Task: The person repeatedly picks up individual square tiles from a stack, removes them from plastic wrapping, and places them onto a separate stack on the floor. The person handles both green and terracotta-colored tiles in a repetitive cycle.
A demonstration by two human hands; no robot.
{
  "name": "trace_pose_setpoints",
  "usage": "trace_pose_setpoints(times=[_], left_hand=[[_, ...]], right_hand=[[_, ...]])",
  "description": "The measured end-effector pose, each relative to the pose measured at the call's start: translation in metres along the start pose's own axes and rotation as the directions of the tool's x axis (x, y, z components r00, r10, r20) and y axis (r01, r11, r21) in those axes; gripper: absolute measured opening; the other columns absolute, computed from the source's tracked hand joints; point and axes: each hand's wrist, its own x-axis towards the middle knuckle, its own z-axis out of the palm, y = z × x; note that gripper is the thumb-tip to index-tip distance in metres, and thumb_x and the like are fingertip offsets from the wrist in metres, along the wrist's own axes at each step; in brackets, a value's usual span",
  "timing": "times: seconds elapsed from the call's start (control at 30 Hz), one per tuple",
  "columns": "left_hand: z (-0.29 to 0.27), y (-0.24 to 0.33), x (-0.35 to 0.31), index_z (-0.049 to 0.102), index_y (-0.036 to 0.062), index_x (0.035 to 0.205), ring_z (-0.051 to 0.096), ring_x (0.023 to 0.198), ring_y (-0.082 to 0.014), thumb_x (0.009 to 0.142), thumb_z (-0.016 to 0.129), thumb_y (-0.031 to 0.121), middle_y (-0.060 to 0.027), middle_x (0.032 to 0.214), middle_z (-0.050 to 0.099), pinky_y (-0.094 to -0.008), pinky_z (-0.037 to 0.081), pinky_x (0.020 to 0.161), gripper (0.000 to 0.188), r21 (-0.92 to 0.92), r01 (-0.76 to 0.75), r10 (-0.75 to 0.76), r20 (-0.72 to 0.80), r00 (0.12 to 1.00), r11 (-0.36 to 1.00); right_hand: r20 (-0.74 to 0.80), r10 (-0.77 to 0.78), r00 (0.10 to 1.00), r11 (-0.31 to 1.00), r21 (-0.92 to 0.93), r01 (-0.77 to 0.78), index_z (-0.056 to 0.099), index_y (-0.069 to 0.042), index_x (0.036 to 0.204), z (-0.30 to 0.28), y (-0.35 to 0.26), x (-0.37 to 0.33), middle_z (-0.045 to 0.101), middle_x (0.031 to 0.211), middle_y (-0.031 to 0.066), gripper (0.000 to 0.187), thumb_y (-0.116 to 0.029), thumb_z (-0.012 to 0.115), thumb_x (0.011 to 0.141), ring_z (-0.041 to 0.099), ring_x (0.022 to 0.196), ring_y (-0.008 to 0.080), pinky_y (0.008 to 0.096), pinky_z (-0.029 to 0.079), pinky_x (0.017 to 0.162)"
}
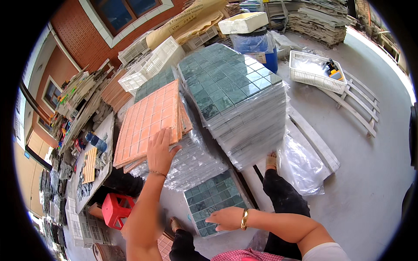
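Observation:
My left hand (161,150) lies on the near right part of an orange gridded panel (146,124), fingers stretched out and thumb apart. This panel tops a few similar orange panels, on a plastic-wrapped stack (196,163). My right hand (226,218) is over a sheet of green mosaic tiles (213,198) low in front of me. Its fingers point left and look extended, with nothing visible in them; whether they touch the tiles I cannot tell. Beyond stands a tall wrapped stack topped with glossy green tiles (226,71).
A red plastic stool (116,211) stands at left, near a cluttered board with a blue bottle (96,141). Clear plastic film (302,167) lies by my right foot. Farther right, a white crate (315,80) rests on a pallet (361,106). A blue barrel (270,58) is behind the stacks.

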Motion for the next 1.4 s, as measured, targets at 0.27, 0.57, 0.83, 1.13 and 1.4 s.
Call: trace_pose_setpoints(times=[0.27, 0.57, 0.83, 1.13, 1.4], left_hand=[[-0.004, -0.033, 0.020, 0.051, 0.0022, 0.097, 0.056, 0.080, -0.0234, 0.065, 0.064, 0.017, -0.0119, 0.088, 0.058, -0.0312, 0.047, 0.064, 0.038, -0.126, -0.149, 0.174, 0.210, 0.962, 0.981], [-0.032, -0.045, 0.029, 0.049, 0.0026, 0.076, 0.056, 0.053, -0.0202, 0.073, 0.049, 0.012, -0.0080, 0.059, 0.054, -0.0310, 0.043, 0.047, 0.009, 0.066, -0.401, 0.365, 0.302, 0.881, 0.913], [-0.054, -0.050, 0.053, 0.047, 0.0063, 0.071, 0.052, 0.048, -0.0243, 0.077, 0.049, 0.015, -0.0092, 0.052, 0.051, -0.0341, 0.039, 0.042, 0.010, 0.094, -0.018, 0.020, -0.013, 1.000, 0.995], [-0.062, -0.040, 0.039, 0.045, 0.0068, 0.067, 0.050, 0.049, -0.0211, 0.074, 0.054, 0.013, -0.0069, 0.053, 0.048, -0.0314, 0.040, 0.042, 0.013, 0.108, -0.075, 0.081, -0.055, 0.995, 0.991], [-0.052, -0.026, -0.002, 0.046, 0.0063, 0.067, 0.050, 0.055, -0.0160, 0.066, 0.054, 0.007, -0.0037, 0.056, 0.046, -0.0287, 0.041, 0.046, 0.008, 0.134, -0.364, 0.364, 0.028, 0.931, 0.922]], right_hand=[[0.222, 0.325, 0.919, 0.902, -0.364, -0.231, 0.054, -0.005, 0.091, 0.013, 0.027, -0.010, 0.055, 0.089, 0.0154, 0.021, -0.013, 0.052, 0.072, 0.056, 0.081, 0.0303, 0.0413, 0.044, 0.066], [0.025, 0.227, 0.973, 0.934, -0.290, -0.210, 0.058, -0.004, 0.083, -0.004, 0.019, -0.024, 0.057, 0.089, 0.0147, 0.017, -0.010, 0.044, 0.074, 0.057, 0.080, 0.0286, 0.0411, 0.043, 0.067], [0.119, 0.280, 0.953, 0.937, -0.252, -0.244, 0.050, -0.004, 0.096, -0.001, 0.027, -0.026, 0.053, 0.090, 0.0151, 0.030, -0.023, 0.056, 0.073, 0.054, 0.084, 0.0303, 0.0398, 0.044, 0.067], [0.043, 0.245, 0.969, 0.940, -0.257, -0.226, 0.057, -0.006, 0.084, 0.003, 0.026, -0.027, 0.058, 0.086, 0.0133, 0.017, -0.017, 0.051, 0.073, 0.057, 0.080, 0.0288, 0.0401, 0.044, 0.066], [0.135, 0.237, 0.962, 0.930, -0.318, -0.185, 0.050, -0.005, 0.097, -0.006, 0.024, -0.016, 0.053, 0.092, 0.0156, 0.031, -0.024, 0.056, 0.074, 0.054, 0.084, 0.0309, 0.0399, 0.044, 0.068]])
